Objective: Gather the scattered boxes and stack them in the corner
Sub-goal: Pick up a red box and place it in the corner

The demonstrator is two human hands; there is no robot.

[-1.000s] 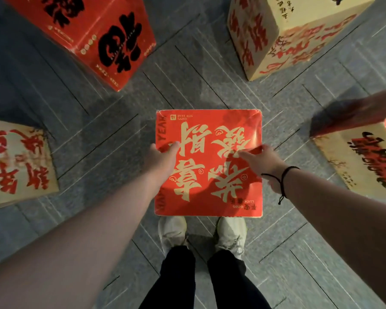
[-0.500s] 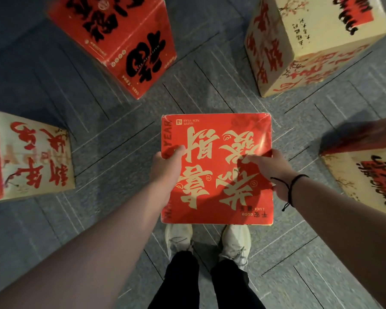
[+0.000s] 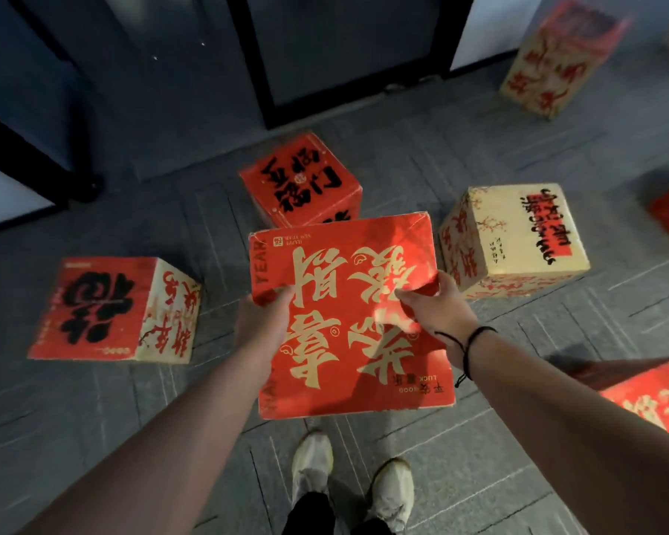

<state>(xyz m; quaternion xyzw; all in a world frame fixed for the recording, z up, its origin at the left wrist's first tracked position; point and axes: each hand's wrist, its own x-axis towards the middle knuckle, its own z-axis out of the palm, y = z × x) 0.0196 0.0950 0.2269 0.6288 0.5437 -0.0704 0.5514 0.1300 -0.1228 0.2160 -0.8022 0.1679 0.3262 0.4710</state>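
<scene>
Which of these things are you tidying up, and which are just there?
Part of the job:
- flat red cardboard box with gold writing, held by the left hand and right hand
- red cube box with black writing
- cream cube box
- red and cream box
- tall cream box

Just there:
- grey carpet floor
- black door frame
- white shoes

Counting eight boxes: one held box point(image 3: 348, 322), seven on the floor around it. Two hands, two shoes.
</scene>
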